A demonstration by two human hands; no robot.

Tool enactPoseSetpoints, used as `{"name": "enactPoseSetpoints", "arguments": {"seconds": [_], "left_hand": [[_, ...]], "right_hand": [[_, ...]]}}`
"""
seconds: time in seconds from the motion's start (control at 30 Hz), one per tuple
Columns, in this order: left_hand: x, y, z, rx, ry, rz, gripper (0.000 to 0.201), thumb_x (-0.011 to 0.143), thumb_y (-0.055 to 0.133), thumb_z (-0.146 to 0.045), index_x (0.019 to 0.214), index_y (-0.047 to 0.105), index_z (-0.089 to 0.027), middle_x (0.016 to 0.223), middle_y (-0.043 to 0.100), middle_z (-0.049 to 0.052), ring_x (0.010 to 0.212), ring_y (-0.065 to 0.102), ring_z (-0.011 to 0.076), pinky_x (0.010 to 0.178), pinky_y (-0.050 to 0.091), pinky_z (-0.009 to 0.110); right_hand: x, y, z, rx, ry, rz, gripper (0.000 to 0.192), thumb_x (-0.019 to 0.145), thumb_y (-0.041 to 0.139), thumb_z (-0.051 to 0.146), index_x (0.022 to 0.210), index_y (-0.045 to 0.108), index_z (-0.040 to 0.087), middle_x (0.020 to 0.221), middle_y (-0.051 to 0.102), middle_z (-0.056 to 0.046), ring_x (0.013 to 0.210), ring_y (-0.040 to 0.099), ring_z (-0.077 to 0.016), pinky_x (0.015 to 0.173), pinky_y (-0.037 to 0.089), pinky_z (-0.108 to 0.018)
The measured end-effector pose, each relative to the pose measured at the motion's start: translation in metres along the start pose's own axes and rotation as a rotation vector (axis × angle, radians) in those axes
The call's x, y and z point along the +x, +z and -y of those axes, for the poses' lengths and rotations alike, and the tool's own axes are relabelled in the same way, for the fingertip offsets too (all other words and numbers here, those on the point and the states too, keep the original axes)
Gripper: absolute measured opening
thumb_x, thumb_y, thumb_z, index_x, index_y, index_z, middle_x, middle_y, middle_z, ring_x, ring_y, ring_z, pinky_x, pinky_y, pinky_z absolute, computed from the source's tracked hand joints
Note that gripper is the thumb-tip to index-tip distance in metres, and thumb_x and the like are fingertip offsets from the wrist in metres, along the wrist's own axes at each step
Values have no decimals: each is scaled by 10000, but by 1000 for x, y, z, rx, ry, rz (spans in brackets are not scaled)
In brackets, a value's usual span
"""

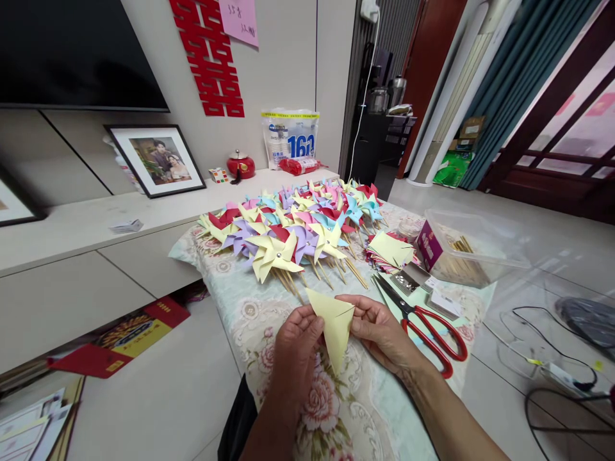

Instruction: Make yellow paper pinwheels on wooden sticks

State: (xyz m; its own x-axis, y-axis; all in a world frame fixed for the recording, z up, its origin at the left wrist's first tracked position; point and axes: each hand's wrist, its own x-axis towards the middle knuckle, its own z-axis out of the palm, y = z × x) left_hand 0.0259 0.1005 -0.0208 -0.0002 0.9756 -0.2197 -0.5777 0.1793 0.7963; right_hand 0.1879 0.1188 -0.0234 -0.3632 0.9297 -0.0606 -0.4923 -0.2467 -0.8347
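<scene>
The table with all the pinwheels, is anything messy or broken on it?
Nothing looks broken or spilled. The pinwheels lie heaped on the table, the red scissors lie open, and both hands, left hand and right hand, hold a yellow paper.

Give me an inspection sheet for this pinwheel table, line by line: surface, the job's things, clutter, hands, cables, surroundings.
Surface: table under a floral cloth.
Job's things: folded yellow paper piece held over the cloth; pile of finished paper pinwheels on sticks behind it; stack of cut paper squares.
Clutter: red-handled scissors beside the right hand; clear plastic box holding wooden sticks.
Hands: left hand and right hand both pinch the yellow piece.
Cables: black and white cables loose on the floor at right.
Surroundings: framed photo on the low cabinet, red paper cutout on the wall, red packets on the floor.
</scene>
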Motion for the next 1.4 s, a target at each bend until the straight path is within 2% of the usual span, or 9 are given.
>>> {"name": "enactPoseSetpoints", "arguments": {"seconds": [0.57,0.7,0.77,0.87,1.0,1.23,1.3,1.4], "left_hand": [[-2,1,-2,-79,-38,40,341,658,865,-289,919,690,-157,863,790,75,799,742,215,707,568,291],[-2,1,-3,-86,-47,38,364,660,864,-294,944,684,-154,888,792,81,787,741,211,686,564,284],[-2,0,0,-56,-36,31,358,674,852,-291,955,679,-151,879,792,78,765,739,204,664,557,275],[-2,0,6,29,7,12,311,702,824,-277,938,669,-147,806,788,64,697,731,192,609,535,256],[-1,0,12,109,57,-10,277,727,796,-286,924,656,-151,776,786,55,640,716,179,567,513,245],[-4,4,8,213,79,-22,286,755,759,-343,935,651,-148,752,770,53,571,659,151,547,517,246],[-5,6,7,265,99,-8,321,783,730,-376,985,652,-138,768,760,62,584,653,154,553,519,250],[-8,9,11,301,146,10,495,779,726,-378,1188,594,-133,927,748,97,673,674,175,589,529,265]], "right_hand": [[-1,1,1,4,27,10,492,692,903,281,1144,737,181,997,791,-67,848,725,-149,815,530,-251],[-2,1,2,-12,28,-9,467,708,882,270,1145,738,187,913,781,-46,842,722,-160,815,527,-270],[-2,1,2,-19,24,-42,455,699,879,252,1130,743,195,875,774,-33,831,718,-160,809,525,-271],[-1,1,2,-37,2,-95,483,653,889,203,1114,747,212,924,775,-30,813,710,-146,784,524,-255],[0,0,0,-96,-41,-108,550,629,883,159,1151,732,239,951,752,-10,797,692,-137,743,523,-248],[1,-1,-4,-211,-61,-171,589,633,888,200,1192,704,241,842,678,25,703,636,-130,671,498,-252],[1,-2,-5,-242,-83,-203,589,647,880,210,1206,699,243,840,660,24,706,628,-132,665,494,-250],[1,-4,-4,-285,-124,-279,599,644,870,220,1216,694,248,903,670,4,758,635,-161,697,507,-274]]}}
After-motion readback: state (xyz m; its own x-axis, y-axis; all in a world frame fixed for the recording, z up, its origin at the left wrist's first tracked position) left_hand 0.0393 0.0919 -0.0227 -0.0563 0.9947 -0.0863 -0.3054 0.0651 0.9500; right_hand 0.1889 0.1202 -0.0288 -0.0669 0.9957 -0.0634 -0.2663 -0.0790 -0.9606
